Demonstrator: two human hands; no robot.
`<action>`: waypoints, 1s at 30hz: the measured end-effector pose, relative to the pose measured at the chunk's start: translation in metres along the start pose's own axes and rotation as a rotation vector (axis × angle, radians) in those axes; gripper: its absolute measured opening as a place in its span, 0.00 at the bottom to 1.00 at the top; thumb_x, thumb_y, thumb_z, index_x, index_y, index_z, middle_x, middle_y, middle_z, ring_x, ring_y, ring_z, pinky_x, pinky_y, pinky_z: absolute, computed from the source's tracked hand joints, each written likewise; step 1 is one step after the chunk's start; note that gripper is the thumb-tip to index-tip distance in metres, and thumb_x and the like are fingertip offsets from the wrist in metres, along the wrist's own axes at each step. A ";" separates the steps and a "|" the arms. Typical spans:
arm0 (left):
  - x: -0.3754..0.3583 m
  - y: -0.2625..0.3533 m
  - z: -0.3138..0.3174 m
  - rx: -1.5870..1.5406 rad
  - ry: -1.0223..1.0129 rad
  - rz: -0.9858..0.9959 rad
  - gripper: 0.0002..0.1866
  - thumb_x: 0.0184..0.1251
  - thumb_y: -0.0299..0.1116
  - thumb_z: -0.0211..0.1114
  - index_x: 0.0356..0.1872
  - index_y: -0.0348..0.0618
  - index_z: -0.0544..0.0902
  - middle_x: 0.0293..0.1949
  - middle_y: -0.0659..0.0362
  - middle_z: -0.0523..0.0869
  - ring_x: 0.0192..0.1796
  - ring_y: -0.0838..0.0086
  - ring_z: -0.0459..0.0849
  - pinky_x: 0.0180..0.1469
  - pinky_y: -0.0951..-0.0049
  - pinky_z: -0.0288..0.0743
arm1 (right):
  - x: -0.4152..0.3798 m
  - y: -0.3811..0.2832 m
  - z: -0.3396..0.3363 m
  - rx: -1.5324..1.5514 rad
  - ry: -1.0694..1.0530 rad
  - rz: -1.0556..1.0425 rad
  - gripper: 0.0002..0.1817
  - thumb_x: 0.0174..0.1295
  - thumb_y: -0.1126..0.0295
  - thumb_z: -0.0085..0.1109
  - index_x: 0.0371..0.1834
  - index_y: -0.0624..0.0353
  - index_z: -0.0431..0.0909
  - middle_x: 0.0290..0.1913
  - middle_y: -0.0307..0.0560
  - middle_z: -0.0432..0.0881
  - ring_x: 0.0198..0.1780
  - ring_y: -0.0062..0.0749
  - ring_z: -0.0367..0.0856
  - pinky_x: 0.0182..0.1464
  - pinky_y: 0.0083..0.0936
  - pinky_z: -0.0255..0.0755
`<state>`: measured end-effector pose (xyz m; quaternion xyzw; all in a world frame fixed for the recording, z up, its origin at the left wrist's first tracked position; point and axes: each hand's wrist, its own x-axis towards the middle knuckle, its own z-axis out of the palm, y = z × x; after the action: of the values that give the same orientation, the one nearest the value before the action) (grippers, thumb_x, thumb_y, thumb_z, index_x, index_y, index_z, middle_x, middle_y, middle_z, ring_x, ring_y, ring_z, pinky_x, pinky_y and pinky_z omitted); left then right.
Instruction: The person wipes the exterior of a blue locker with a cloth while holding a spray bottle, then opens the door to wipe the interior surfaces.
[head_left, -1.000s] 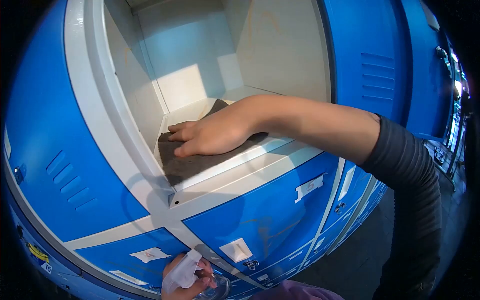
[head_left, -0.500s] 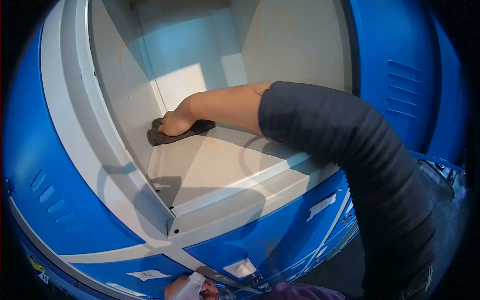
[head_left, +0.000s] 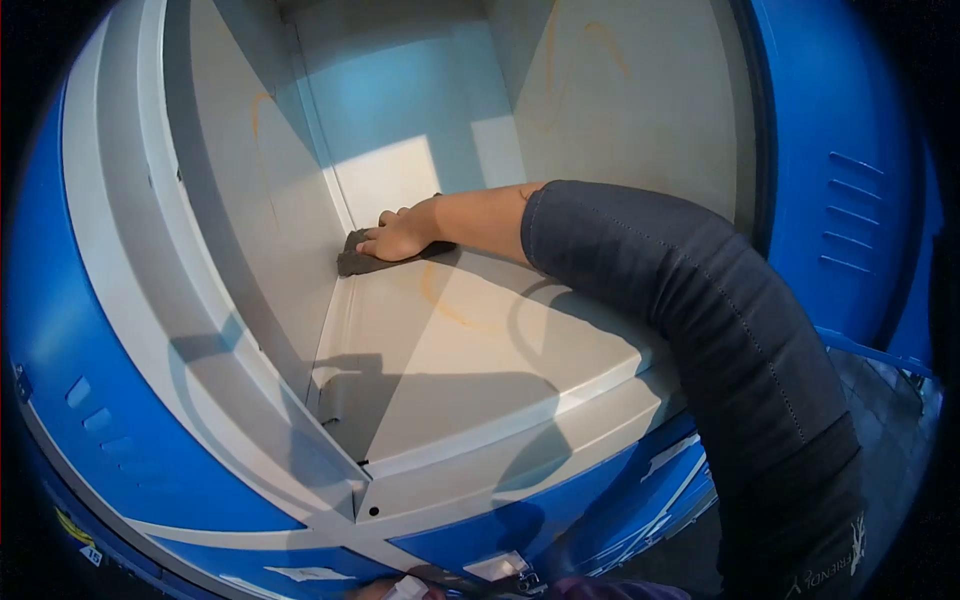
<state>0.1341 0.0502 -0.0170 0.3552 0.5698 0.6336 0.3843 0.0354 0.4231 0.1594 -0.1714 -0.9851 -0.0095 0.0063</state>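
My right hand reaches into an open locker compartment, its arm in a dark grey sleeve. Its fingers press a dark grey cloth onto the compartment floor, against the left wall and toward the back corner. Yellowish curved smears mark the floor beside the cloth. Only a sliver of my left hand shows at the bottom edge, closed around a white-topped thing that looks like a spray bottle; most of it is cut off.
Blue vented locker doors stand to the right and left. A raised pale lip runs along the compartment's front. More blue lockers with white labels lie below. Orange smears mark the inner right wall.
My right hand and the cloth have slid deeper along the left wall, uncovering smears on the floor. The view has shifted, and my left hand has sunk lower at the bottom edge.
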 end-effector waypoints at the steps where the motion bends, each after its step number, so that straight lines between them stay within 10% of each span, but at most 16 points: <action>1: -0.001 0.002 0.001 -0.006 -0.003 -0.004 0.15 0.58 0.26 0.68 0.44 0.32 0.76 0.33 0.54 0.82 0.28 0.73 0.80 0.29 0.75 0.72 | 0.000 -0.001 0.002 0.013 -0.015 -0.020 0.34 0.72 0.43 0.20 0.78 0.43 0.48 0.78 0.50 0.45 0.78 0.53 0.43 0.75 0.54 0.41; 23: 0.006 -0.008 -0.007 0.007 -0.052 0.227 0.20 0.50 0.25 0.72 0.44 0.32 0.75 0.30 0.53 0.81 0.25 0.69 0.81 0.29 0.72 0.75 | -0.226 -0.045 -0.008 0.155 -0.062 -0.518 0.37 0.74 0.45 0.20 0.76 0.61 0.48 0.77 0.59 0.48 0.78 0.50 0.44 0.77 0.40 0.42; 30: 0.010 -0.013 -0.017 -0.028 -0.134 0.331 0.19 0.55 0.32 0.70 0.42 0.30 0.76 0.28 0.56 0.79 0.24 0.74 0.76 0.26 0.77 0.67 | -0.209 -0.054 -0.020 0.064 -0.127 -0.302 0.36 0.74 0.44 0.20 0.77 0.55 0.46 0.78 0.52 0.47 0.78 0.50 0.44 0.77 0.42 0.42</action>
<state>0.1156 0.0522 -0.0311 0.4803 0.4679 0.6708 0.3169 0.2135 0.3010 0.1756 -0.0211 -0.9979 0.0318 -0.0520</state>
